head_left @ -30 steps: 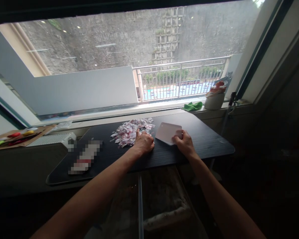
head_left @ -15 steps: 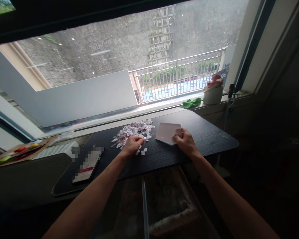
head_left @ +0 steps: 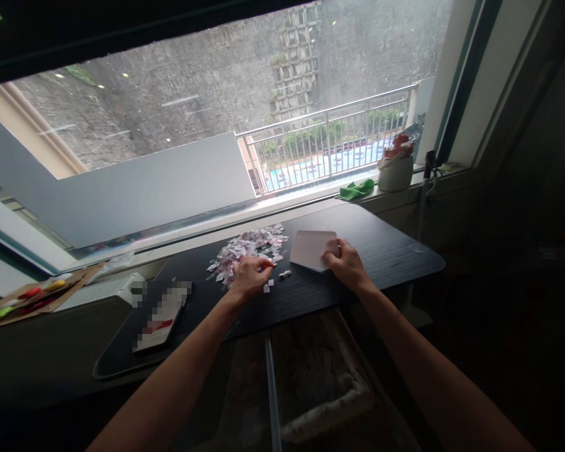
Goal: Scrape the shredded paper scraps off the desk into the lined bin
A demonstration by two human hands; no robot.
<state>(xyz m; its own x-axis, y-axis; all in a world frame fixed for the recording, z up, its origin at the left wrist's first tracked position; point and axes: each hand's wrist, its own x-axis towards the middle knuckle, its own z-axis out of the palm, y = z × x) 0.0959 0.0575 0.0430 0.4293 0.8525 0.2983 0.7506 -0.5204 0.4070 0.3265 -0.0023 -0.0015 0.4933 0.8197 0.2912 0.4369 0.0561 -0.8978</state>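
A loose pile of small pale paper pieces [head_left: 245, 246] lies on the black tabletop [head_left: 367, 238]. At its near edge is my left hand [head_left: 250, 276], thumb and fingers a little apart, with nothing visible between them. A small folded-looking piece [head_left: 285, 274] rests just right of those fingers, and a few loose squares [head_left: 268, 285] lie below them. My right hand [head_left: 348, 263] grips the right edge of a pale rectangular plastic tray [head_left: 311, 248], thumb on top. The tray is tilted, right of the pile; the fingers beneath it are hidden.
On the table's left lies a phone [head_left: 162, 320], partly blurred out. A green cloth [head_left: 356, 189] and a white tub with a red top [head_left: 395, 171] stand on the windowsill. At far left, cardboard [head_left: 70, 282] holds colourful items beside a white ridged unit [head_left: 98, 292].
My left fingers have parted from a pinch, and a small piece now lies on the table to their right. The view has shifted slightly; my right hand keeps hold of the tray.
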